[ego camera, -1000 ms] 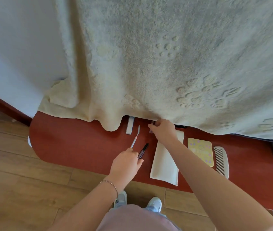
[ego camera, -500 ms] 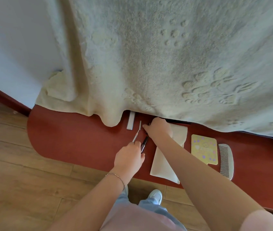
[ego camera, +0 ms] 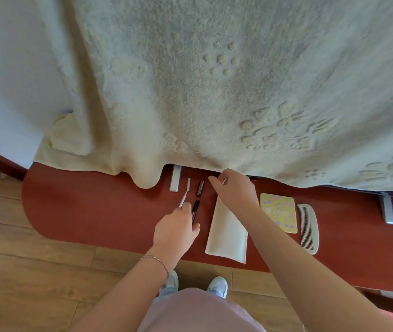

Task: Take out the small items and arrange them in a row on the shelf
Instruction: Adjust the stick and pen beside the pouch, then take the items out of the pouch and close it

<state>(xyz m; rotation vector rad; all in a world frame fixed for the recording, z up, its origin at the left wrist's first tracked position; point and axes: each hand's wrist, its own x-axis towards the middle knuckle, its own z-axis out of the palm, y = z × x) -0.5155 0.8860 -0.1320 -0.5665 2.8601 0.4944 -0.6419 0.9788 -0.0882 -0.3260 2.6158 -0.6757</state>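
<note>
On the red shelf (ego camera: 90, 207) lies a flat white pouch (ego camera: 226, 233). My right hand (ego camera: 237, 191) hovers over the pouch's far end and pinches a thin pale stick (ego camera: 223, 181). My left hand (ego camera: 176, 232) grips the near end of a slim white tool (ego camera: 185, 191) that points away from me. A dark pen (ego camera: 195, 209) lies beside that tool, its near end under my left fingers. A short dark tube (ego camera: 199, 188) lies free just beyond the pen. A silver bar (ego camera: 175, 179) lies left of the tool. Right of the pouch lie a yellow card (ego camera: 278, 212) and a white comb (ego camera: 308, 227).
A thick cream towel (ego camera: 214, 92) hangs over the shelf's back and hides what is behind it. A metal bracket (ego camera: 386, 209) stands at the far right of the shelf. Wooden floor (ego camera: 22, 271) and my shoes lie below the shelf's front edge.
My right hand left the short dark tube on the shelf and drew back right over the pouch, now pinching a thin stick. My left hand stayed on the white tool.
</note>
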